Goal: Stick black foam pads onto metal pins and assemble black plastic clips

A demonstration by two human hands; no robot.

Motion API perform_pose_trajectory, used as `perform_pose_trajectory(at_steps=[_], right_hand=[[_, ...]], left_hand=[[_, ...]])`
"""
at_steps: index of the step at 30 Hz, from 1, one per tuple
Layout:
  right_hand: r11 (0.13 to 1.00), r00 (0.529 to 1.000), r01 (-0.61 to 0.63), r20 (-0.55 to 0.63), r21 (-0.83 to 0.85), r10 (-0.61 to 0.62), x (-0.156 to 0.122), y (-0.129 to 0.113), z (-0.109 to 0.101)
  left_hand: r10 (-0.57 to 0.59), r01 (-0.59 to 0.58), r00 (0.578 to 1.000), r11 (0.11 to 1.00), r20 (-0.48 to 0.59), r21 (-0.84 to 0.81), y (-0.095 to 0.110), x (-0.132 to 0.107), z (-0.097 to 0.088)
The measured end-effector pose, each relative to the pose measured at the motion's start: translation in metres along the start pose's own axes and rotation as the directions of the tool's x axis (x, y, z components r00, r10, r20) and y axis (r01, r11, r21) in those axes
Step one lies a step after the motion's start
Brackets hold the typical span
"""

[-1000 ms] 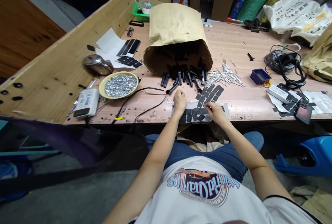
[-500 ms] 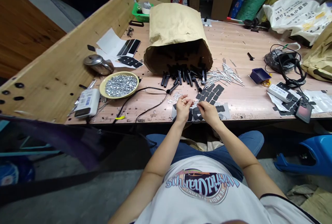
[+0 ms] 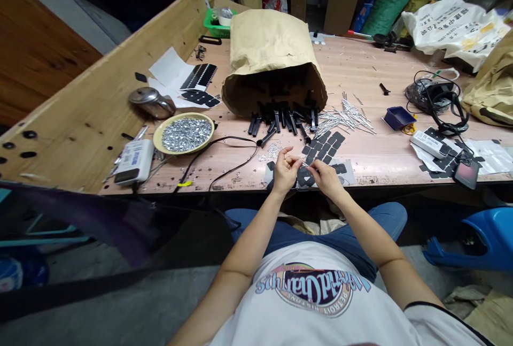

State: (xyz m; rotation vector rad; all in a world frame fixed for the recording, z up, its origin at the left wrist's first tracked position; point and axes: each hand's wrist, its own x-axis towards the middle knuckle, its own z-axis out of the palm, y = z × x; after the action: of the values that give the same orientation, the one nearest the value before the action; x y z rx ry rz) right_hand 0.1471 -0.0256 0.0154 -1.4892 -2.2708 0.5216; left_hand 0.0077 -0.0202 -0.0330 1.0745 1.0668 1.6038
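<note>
Well left of the brown paper bag (image 3: 270, 41), a white device (image 3: 136, 159) lies on the table (image 3: 248, 175), with a metal pot (image 3: 147, 101) a little nearer the bag. Closer to the bag's left side sits a yellow bowl (image 3: 157, 141) full of small shiny pieces (image 3: 186, 133). In front of the bag lie tiny metal bits (image 3: 273, 152), and black parts (image 3: 285, 121) spill from its mouth. Before the bag, the left hand (image 3: 285, 173) pinches one end of a thin metal rod (image 3: 305, 164), thumb and forefinger closed; whether a tiny bit is also held cannot be told. The right hand (image 3: 325, 176), in front of the bag's right part, pinches the other end between closed fingertips. Dark pads (image 3: 324, 144) lie near the bag's right front, and loose rods (image 3: 347, 117) just right of its mouth.
</note>
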Motion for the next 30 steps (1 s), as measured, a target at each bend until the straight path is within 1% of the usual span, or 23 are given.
perform_pose_trajectory(at_steps=[4, 9, 16, 18, 20, 22, 25, 27, 28, 29, 30], right_hand=[[0.999, 0.999, -0.019, 0.028, 0.033, 0.018, -0.003, 0.004, 0.000], [0.991, 0.999, 0.004, -0.043, 0.136, 0.002, -0.007, 0.010, 0.003], [0.986, 0.999, 0.010, -0.034, 0.168, -0.005, -0.010, 0.011, 0.004], [0.988, 1.000, -0.007, -0.009, 0.152, 0.008, -0.010, 0.010, 0.004], [0.990, 0.999, -0.033, 0.028, 0.135, 0.029, -0.010, 0.008, 0.003], [0.989, 0.998, -0.044, 0.039, 0.140, 0.039, -0.013, 0.008, 0.002], [0.984, 0.998, 0.026, 0.050, 0.177, -0.036, -0.025, 0.013, -0.001], [0.983, 0.995, 0.059, 0.064, 0.172, -0.071, -0.036, 0.023, -0.004], [0.989, 0.998, 0.032, 0.056, 0.143, -0.040, -0.042, 0.029, -0.005], [0.995, 0.999, -0.034, 0.028, 0.093, 0.032, -0.047, 0.036, -0.007], [0.990, 0.990, -0.135, -0.021, 0.029, 0.136, -0.052, 0.041, -0.008]], left_hand=[[0.042, -0.043, 0.999, 0.998, 0.020, 0.050, 0.000, -0.004, 0.000], [0.051, -0.056, 0.994, 0.997, 0.099, 0.049, 0.002, -0.007, 0.001], [0.062, -0.066, 0.991, 0.997, 0.123, 0.031, 0.002, -0.010, 0.005], [0.055, -0.057, 0.989, 0.998, 0.134, 0.016, 0.002, -0.011, 0.006], [0.039, -0.039, 0.989, 0.999, 0.143, -0.003, 0.002, -0.010, 0.007], [0.007, -0.003, 0.991, 1.000, 0.133, -0.027, 0.001, -0.009, 0.007], [-0.081, 0.087, 0.992, 0.995, 0.101, -0.054, -0.003, -0.008, 0.006], [-0.153, 0.159, 0.981, 0.986, 0.116, -0.043, -0.007, -0.008, 0.007], [-0.184, 0.188, 0.975, 0.982, 0.128, -0.027, -0.009, -0.009, 0.008], [-0.204, 0.207, 0.970, 0.978, 0.134, -0.007, -0.011, -0.011, 0.009], [-0.215, 0.215, 0.968, 0.977, 0.126, 0.015, -0.012, -0.012, 0.010]])
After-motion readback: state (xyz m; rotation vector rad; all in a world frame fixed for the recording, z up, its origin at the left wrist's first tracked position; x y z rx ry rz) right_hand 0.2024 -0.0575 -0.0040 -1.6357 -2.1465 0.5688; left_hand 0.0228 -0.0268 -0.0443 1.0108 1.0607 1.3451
